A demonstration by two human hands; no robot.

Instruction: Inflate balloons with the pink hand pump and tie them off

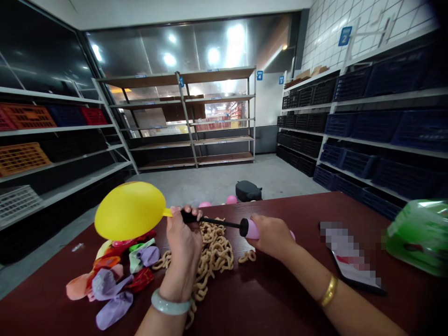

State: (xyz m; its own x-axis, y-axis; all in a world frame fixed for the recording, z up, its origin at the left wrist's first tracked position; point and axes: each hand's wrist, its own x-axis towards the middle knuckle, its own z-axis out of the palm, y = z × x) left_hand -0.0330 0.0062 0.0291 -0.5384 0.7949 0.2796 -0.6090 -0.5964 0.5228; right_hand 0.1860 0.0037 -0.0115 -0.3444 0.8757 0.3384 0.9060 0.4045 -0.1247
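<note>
Your room is bright. Round lights point(213, 56) glow high above the yellow balloon point(129, 210) and smear into white glare on the shiny wall point(196, 44). The balloon looks sharp. Far right of the balloon, the shelves point(378, 140) bend and the corners go dark and blurry. Low and right of the balloon, a green bag point(418, 233) looks fuzzy.

Loose balloons point(112, 280) lie on the table point(266, 303), left of the rope point(213, 252).

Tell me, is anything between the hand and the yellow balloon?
Nothing visible. The left hand pinches the yellow balloon onto the pump, and the right hand holds the pump's other end.
</note>
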